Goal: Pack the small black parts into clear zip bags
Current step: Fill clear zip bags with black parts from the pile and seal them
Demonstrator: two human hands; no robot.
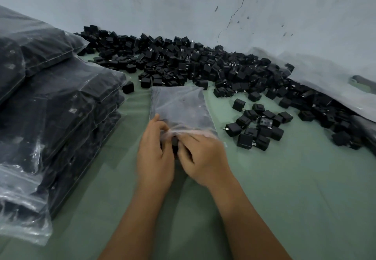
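Note:
A clear zip bag (179,105) lies flat on the green table (284,188) in front of me, its mouth toward me. My left hand (154,156) pinches the left side of the bag's mouth. My right hand (203,158) grips the right side of the mouth, fingers curled over the plastic. A small black part (174,144) shows between my two hands at the bag's opening. A big heap of loose black parts (183,62) runs along the wall, and a small cluster of parts (258,127) sits just right of the bag.
Stacked clear bags filled with black parts (57,105) stand at the left, reaching to the table's front edge. Flat clear plastic bags (325,80) lean at the right by the wall. A cracked pale wall (223,5) closes the back.

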